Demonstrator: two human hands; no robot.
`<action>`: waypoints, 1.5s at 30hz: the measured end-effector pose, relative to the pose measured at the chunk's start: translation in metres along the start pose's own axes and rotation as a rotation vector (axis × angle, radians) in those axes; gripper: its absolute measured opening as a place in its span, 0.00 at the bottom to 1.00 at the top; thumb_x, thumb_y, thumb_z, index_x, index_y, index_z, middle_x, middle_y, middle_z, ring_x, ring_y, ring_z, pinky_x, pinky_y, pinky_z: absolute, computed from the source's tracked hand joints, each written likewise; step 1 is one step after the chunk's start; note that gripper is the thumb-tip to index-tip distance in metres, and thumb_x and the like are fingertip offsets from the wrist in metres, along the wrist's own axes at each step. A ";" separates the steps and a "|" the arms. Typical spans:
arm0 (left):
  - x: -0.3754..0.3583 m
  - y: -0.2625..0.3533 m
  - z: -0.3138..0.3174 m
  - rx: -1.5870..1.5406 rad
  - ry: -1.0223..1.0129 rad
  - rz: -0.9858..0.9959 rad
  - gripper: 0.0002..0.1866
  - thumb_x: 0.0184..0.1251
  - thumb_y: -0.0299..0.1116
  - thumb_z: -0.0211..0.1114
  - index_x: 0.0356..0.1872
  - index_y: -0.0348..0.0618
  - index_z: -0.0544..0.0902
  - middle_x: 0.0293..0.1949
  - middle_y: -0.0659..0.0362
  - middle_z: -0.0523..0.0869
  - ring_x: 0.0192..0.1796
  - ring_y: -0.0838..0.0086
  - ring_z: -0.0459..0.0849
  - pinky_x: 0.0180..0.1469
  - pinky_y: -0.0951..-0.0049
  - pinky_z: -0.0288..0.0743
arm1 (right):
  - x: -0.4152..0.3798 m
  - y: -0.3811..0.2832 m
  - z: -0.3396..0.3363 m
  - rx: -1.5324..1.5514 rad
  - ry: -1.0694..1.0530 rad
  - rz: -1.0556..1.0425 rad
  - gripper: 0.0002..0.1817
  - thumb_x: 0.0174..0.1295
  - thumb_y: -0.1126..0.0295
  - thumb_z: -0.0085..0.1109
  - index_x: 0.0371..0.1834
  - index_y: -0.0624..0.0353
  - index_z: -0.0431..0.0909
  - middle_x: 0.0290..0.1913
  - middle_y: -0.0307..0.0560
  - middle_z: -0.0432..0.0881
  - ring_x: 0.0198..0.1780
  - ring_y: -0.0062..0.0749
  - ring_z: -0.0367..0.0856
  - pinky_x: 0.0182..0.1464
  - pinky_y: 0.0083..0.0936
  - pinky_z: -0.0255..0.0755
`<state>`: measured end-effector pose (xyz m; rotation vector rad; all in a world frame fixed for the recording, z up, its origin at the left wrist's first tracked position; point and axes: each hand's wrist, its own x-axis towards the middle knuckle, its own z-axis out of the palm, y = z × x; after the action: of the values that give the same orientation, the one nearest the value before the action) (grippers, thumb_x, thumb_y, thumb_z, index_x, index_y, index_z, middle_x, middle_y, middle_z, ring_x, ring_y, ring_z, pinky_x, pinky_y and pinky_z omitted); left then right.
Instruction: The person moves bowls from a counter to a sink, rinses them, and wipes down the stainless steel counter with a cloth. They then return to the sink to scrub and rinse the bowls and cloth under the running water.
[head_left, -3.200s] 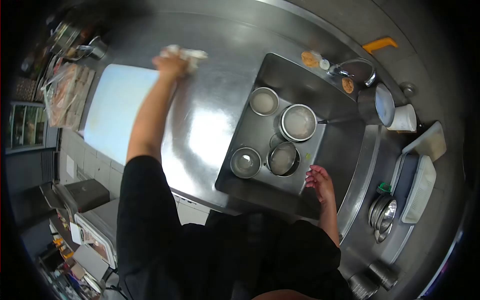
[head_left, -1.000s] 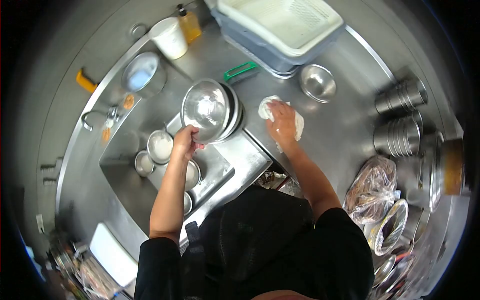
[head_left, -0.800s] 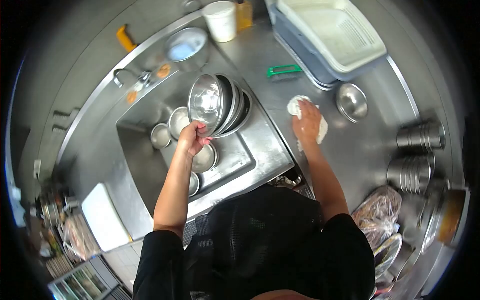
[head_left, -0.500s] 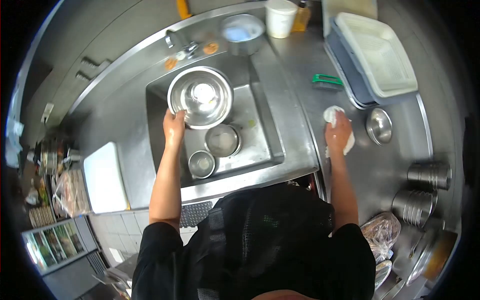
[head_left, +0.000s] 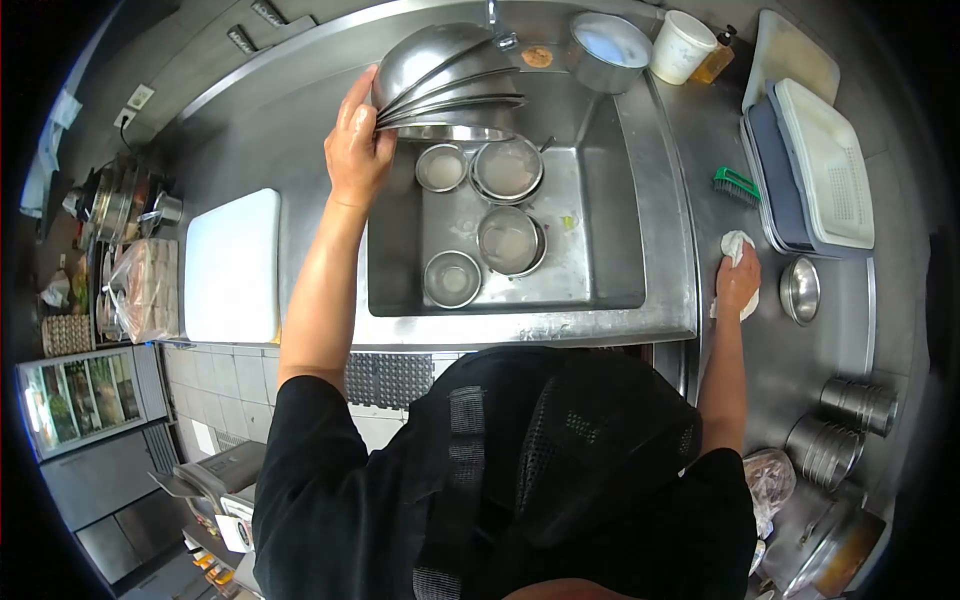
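Note:
My left hand grips the rims of a stack of nested steel mixing bowls, tilted on its side over the sink's far left part. In the sink below sit several smaller metal bowls, among them a nested pair and a single bowl, some with cloudy liquid in them. On the right counter my right hand is closed on a white cloth, pressed against the steel surface. A small steel bowl lies just right of that hand, and a green-handled brush lies farther back.
A white cutting board lies left of the sink. Behind the sink stand a metal pot and a white bucket. Stacked plastic baskets fill the back right. Metal containers stand at the near right.
My left hand has lifted the bowls and tipped them onto their side, uncovering more small bowls in the sink. The view has turned. My right hand stays on the cloth.

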<state>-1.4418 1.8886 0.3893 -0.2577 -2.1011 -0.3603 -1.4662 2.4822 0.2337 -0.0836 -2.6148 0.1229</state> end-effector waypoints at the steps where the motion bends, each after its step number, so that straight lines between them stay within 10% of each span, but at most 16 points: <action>1: 0.003 -0.003 -0.003 0.003 0.003 -0.002 0.11 0.45 0.21 0.63 0.25 0.39 0.67 0.58 0.53 0.77 0.52 0.58 0.80 0.41 0.68 0.79 | 0.000 -0.002 -0.002 0.010 -0.018 0.018 0.25 0.52 0.68 0.55 0.56 0.60 0.72 0.55 0.54 0.76 0.57 0.48 0.72 0.62 0.39 0.62; 8: -0.018 -0.026 -0.015 0.014 0.048 -0.285 0.06 0.55 0.27 0.59 0.33 0.37 0.74 0.50 0.50 0.80 0.46 0.55 0.81 0.41 0.69 0.76 | -0.001 0.003 0.006 -0.025 0.006 0.006 0.25 0.52 0.68 0.55 0.56 0.60 0.71 0.56 0.54 0.76 0.58 0.47 0.72 0.62 0.38 0.62; 10: -0.049 -0.048 -0.021 0.044 -0.226 -0.818 0.12 0.56 0.29 0.59 0.40 0.36 0.77 0.41 0.48 0.83 0.41 0.59 0.84 0.36 0.68 0.78 | -0.001 0.003 0.006 -0.021 0.009 0.005 0.25 0.52 0.68 0.54 0.56 0.60 0.72 0.56 0.54 0.76 0.58 0.48 0.72 0.62 0.39 0.62; 15: -0.161 -0.110 -0.048 -0.750 0.134 -1.600 0.10 0.54 0.27 0.57 0.35 0.31 0.73 0.27 0.56 0.79 0.22 0.69 0.82 0.18 0.74 0.82 | 0.000 0.002 0.005 -0.020 -0.003 0.014 0.24 0.52 0.68 0.53 0.55 0.61 0.72 0.56 0.55 0.76 0.57 0.50 0.73 0.61 0.38 0.64; 26: -0.226 -0.140 -0.139 -0.717 0.145 -1.912 0.15 0.59 0.36 0.58 0.40 0.33 0.73 0.32 0.44 0.82 0.28 0.56 0.85 0.29 0.63 0.86 | 0.001 0.001 0.005 -0.033 0.016 0.010 0.24 0.52 0.67 0.54 0.54 0.61 0.74 0.54 0.55 0.78 0.54 0.51 0.74 0.59 0.40 0.65; 30: -0.233 -0.153 -0.160 -0.210 0.063 -1.699 0.48 0.53 0.63 0.64 0.60 0.29 0.64 0.46 0.40 0.78 0.38 0.60 0.83 0.37 0.64 0.82 | 0.004 -0.012 -0.003 0.001 -0.043 0.175 0.25 0.47 0.65 0.59 0.52 0.57 0.76 0.48 0.53 0.80 0.51 0.50 0.76 0.55 0.42 0.66; 31: -0.302 -0.238 -0.162 -0.093 0.193 -1.272 0.42 0.59 0.57 0.63 0.59 0.27 0.64 0.47 0.43 0.79 0.40 0.62 0.83 0.43 0.66 0.80 | -0.001 -0.002 0.009 -0.059 0.071 0.058 0.26 0.47 0.64 0.60 0.53 0.55 0.76 0.50 0.52 0.79 0.54 0.48 0.75 0.57 0.41 0.64; 33: -0.233 -0.211 -0.169 -0.247 0.482 -1.259 0.28 0.65 0.41 0.62 0.56 0.28 0.67 0.47 0.49 0.81 0.48 0.66 0.79 0.53 0.70 0.73 | -0.002 0.009 0.016 -0.059 -0.038 0.173 0.27 0.50 0.63 0.60 0.57 0.52 0.73 0.52 0.51 0.78 0.56 0.48 0.72 0.59 0.42 0.63; 35: -0.111 -0.086 -0.116 0.310 0.335 -0.843 0.24 0.65 0.41 0.62 0.54 0.31 0.72 0.47 0.50 0.81 0.49 0.67 0.79 0.53 0.69 0.72 | 0.006 0.011 0.012 0.134 -0.046 0.336 0.28 0.51 0.60 0.60 0.57 0.58 0.72 0.52 0.54 0.77 0.54 0.49 0.73 0.59 0.45 0.62; 41: -0.007 0.136 0.099 -0.596 -0.459 -0.609 0.18 0.61 0.35 0.64 0.50 0.40 0.78 0.50 0.52 0.79 0.49 0.66 0.80 0.52 0.69 0.73 | -0.013 -0.004 -0.036 0.159 0.266 0.389 0.32 0.54 0.57 0.60 0.62 0.59 0.67 0.61 0.63 0.68 0.63 0.58 0.64 0.64 0.49 0.57; 45: 0.019 0.284 0.237 -0.728 -0.783 0.065 0.27 0.57 0.39 0.65 0.58 0.42 0.72 0.57 0.47 0.75 0.60 0.54 0.72 0.63 0.59 0.64 | -0.031 0.004 -0.018 0.053 0.023 0.170 0.32 0.53 0.62 0.60 0.63 0.58 0.67 0.65 0.61 0.63 0.65 0.60 0.61 0.66 0.48 0.55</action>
<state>-1.5473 2.2383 0.3296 -1.0244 -2.6169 -1.1244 -1.4300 2.4846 0.2331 -0.2877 -2.5765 0.2493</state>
